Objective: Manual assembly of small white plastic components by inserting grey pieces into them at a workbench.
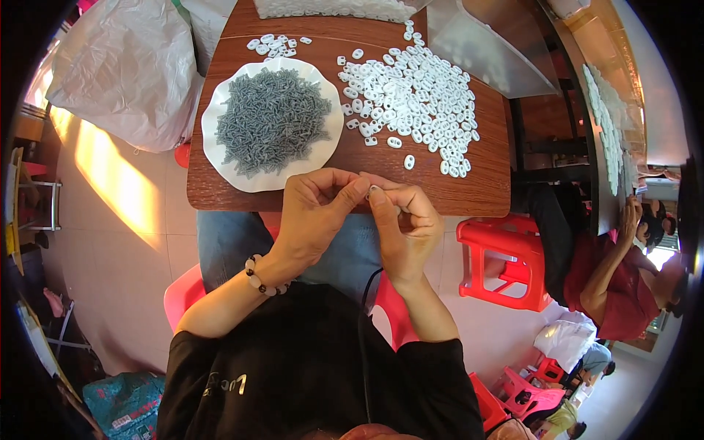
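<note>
My left hand (312,216), with a beaded bracelet (257,277) at its wrist, is closed in a pinch at the table's front edge. My right hand (405,227) meets it there, thumb and fingers also pressed together. Whatever sits between the fingertips is tiny and mostly covered by them, so its kind does not show. Just beyond my left hand stands a white wavy-rimmed plate (211,136) heaped with small grey translucent plastic pieces (271,117). Past my right hand spreads a pile of small white oval pieces with two holes (418,95).
The brown wooden table (411,192) holds a few more white pieces (273,45) behind the plate. A clear bin (488,44) is at the far right. A bulging white plastic bag (128,73) stands left. On the right are a red stool (506,260) and a seated person in dark red (623,293).
</note>
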